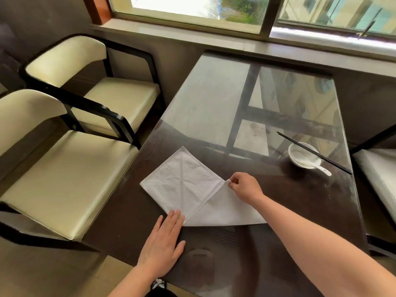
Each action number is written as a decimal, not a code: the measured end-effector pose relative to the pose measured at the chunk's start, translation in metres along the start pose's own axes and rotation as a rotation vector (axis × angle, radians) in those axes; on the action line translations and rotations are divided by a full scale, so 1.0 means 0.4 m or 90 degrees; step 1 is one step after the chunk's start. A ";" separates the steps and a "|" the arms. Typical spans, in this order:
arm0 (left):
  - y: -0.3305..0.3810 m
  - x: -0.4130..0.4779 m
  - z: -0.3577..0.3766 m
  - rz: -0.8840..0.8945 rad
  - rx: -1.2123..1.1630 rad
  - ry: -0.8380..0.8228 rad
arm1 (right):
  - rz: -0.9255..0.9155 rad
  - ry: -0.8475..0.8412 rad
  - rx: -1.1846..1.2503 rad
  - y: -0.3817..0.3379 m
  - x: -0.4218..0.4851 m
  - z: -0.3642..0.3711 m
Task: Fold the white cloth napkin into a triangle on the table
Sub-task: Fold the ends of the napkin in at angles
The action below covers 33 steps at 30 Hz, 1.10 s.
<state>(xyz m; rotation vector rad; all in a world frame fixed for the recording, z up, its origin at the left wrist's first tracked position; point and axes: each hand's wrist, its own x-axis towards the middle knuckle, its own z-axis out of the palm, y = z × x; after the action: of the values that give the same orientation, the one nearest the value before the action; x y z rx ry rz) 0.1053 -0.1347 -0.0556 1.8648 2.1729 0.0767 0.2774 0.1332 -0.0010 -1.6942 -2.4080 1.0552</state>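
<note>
Right grip [244,186]: thumb and forefinger pinching the right corner of the napkin [188,185], lifted just off the cloth. Left grip [165,239]: spread flat, fingertips pressing the napkin's near corner down. The napkin lies set like a diamond on the near part of the table [300,200], one corner pointing to the far side, creases crossing its middle.

Risk now, as I judge it: the table top looks glossy, so if my left fingertips ease off, the whole cloth may slide with the pull and the edges won't meet. Pulling skewed would leave a lopsided triangle.

Far right, well apart, are a bowl [304,155] with a spoon [315,165] and chopsticks [312,152].

No labels or writing I can read.
</note>
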 end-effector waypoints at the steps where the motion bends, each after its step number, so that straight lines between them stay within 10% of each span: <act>1: 0.000 -0.001 0.000 0.001 -0.003 -0.005 | 0.006 -0.003 -0.003 0.001 0.005 0.005; 33: 0.018 -0.018 -0.030 0.013 0.061 -0.035 | 0.011 0.049 -0.081 0.006 0.054 0.064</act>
<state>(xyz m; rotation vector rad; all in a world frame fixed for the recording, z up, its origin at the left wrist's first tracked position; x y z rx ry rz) 0.1102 -0.1389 -0.0411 1.9163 2.1570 -0.0743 0.2609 0.1387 -0.0300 -1.7606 -2.4656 0.8372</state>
